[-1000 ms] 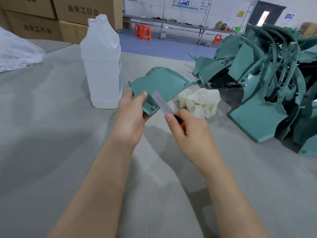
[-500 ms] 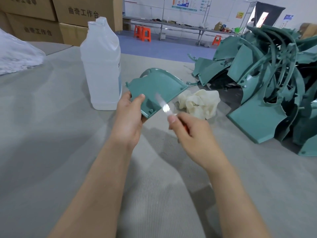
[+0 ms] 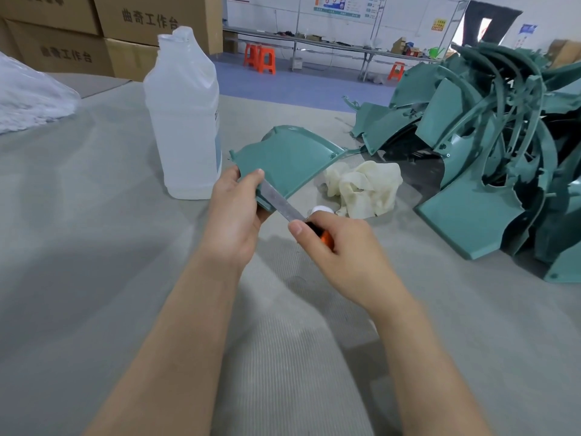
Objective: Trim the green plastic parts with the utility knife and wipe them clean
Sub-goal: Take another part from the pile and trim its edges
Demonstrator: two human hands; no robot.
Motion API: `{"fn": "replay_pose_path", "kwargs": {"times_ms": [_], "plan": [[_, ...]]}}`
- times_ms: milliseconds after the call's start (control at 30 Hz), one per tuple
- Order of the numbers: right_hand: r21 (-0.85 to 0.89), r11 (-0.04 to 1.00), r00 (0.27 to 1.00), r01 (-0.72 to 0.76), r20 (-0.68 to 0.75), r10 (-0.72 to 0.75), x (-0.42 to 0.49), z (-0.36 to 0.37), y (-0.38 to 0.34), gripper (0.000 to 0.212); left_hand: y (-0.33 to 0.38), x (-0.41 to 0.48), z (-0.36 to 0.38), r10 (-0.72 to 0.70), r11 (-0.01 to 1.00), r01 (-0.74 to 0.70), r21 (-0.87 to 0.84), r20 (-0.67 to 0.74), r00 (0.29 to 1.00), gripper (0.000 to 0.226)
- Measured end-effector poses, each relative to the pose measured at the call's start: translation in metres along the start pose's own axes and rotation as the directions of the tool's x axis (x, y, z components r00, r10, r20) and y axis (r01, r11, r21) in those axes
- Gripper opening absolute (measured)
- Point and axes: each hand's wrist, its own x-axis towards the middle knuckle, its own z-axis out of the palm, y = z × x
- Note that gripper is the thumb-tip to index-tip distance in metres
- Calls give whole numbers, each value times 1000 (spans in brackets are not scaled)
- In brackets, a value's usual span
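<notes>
My left hand grips the near corner of a curved green plastic part, holding it tilted above the grey table. My right hand holds an orange-handled utility knife. Its long blade lies along the part's near edge, with the tip close to my left thumb. A crumpled cream cloth lies on the table just right of the part.
A tall translucent plastic bottle stands left of the part. A small white cap lies by the cloth. A big pile of green plastic parts fills the right side. Cardboard boxes and a white bag are at the back left.
The knife blade has gone from free air beside the part back onto its near edge, sliding toward my left thumb. The part stays in my left hand, slightly re-tilted.
</notes>
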Motion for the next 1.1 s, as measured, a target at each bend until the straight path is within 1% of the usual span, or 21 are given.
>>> {"fn": "replay_pose_path", "kwargs": {"times_ms": [167,267,367,467,533,600,733,800,867,900,1000,1100], "plan": [[-39,999,1000,5,-8,-5,0,0,-2,37,0,1,0,13,1000,-12,22,-15,1000,23],[-45,999,998,-2,-69,-1,1,-1,1,40,0,1,1,15,998,-14,56,-23,1000,27],[-28,999,992,-47,-115,43,3,-5,5,52,-1,0,2,11,997,-10,80,-14,1000,28],[24,994,987,-105,-121,107,4,-6,10,50,0,-1,2,21,995,-20,101,-12,1000,26],[-17,992,980,-124,-160,119,5,-5,13,50,0,0,2,25,994,-24,107,-11,1000,25],[-22,987,965,-160,-216,151,7,-7,19,50,0,0,2,19,994,-17,112,-15,1000,24],[47,965,914,-256,-313,258,8,-15,33,47,1,0,0,-28,995,32,92,-44,999,23],[110,962,898,-250,-344,273,8,-16,34,49,2,0,-1,-58,997,61,53,-64,996,23],[133,975,905,-177,-367,214,8,-14,27,48,2,0,-1,-73,997,75,19,-64,995,22],[132,983,921,-124,-353,163,7,-11,21,47,2,0,-2,-76,997,76,2,-57,995,22],[95,995,978,-2,-210,22,3,1,8,43,2,0,-2,-76,995,74,-63,-23,997,20],[37,999,991,31,-133,-26,2,8,2,41,3,1,-2,-81,992,82,-95,10,997,19]]}}
